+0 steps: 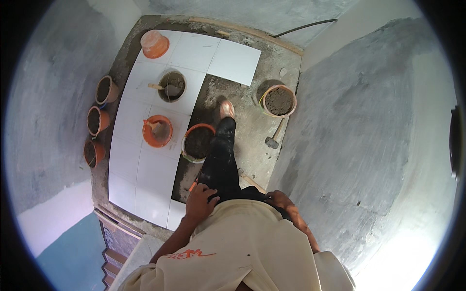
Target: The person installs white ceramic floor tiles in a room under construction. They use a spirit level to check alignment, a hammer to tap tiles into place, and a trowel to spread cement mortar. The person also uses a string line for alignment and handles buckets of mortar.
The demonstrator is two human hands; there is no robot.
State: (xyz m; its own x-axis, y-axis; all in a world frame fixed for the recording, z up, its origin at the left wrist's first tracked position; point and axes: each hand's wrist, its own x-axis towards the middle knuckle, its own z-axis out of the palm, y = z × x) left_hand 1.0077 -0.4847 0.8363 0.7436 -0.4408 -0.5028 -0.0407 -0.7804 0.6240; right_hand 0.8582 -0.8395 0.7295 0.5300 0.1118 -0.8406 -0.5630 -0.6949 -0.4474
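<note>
My left hand [198, 203] is at the front of my black trousers [221, 165], its fingers curled on the cloth near the waist. On the other side, my right hand [280, 200] is closed on the trousers at the hip, partly covered by my cream shirt [257, 237]. A small orange thing [192, 186] shows beside the left hand, too covered to identify. In front of my leg stands an orange-rimmed bucket [201, 125] of dark material. A mallet [272, 142] lies on the rough floor to the right.
White tiles [156, 172] cover the left floor. On them are an upturned orange bucket [154, 44], a mortar bucket [183, 77] and an orange bucket [145, 134]. Several filled buckets line the left wall. Another bucket [294, 99] stands right, by the grey wall [354, 126].
</note>
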